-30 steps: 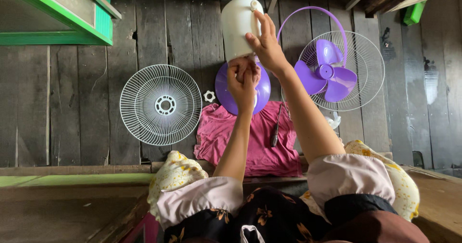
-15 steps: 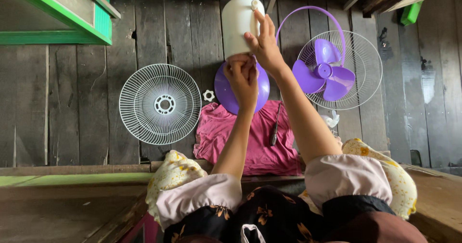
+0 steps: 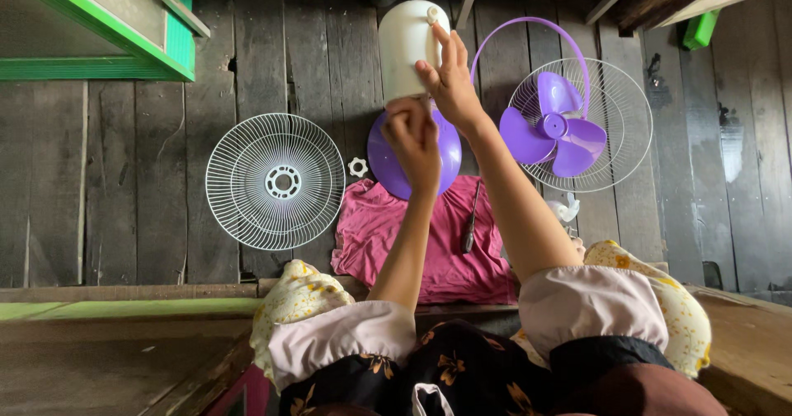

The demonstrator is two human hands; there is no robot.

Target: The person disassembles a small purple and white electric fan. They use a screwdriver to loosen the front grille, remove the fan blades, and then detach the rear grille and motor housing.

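Note:
A white fan motor housing (image 3: pixel 406 45) stands over a round purple fan base (image 3: pixel 450 148) on the dark plank floor. My right hand (image 3: pixel 448 78) grips the housing's right side, fingers up near the small knob on top. My left hand (image 3: pixel 414 136) is curled at the housing's lower edge, fingers pinched there; what they pinch is hidden. A pink cloth (image 3: pixel 429 239) lies in front of the base with a dark screwdriver (image 3: pixel 472 218) on it.
A white wire fan guard (image 3: pixel 275 180) lies on the left, a small white ring nut (image 3: pixel 358 166) beside it. On the right, a purple blade (image 3: pixel 553 127) rests in a second guard (image 3: pixel 615 103) with a purple rim hoop. Green shelf at top left.
My left hand has shifted slightly at the housing's lower edge, its fingers turning. My right hand stays on the housing. The view has drifted a little.

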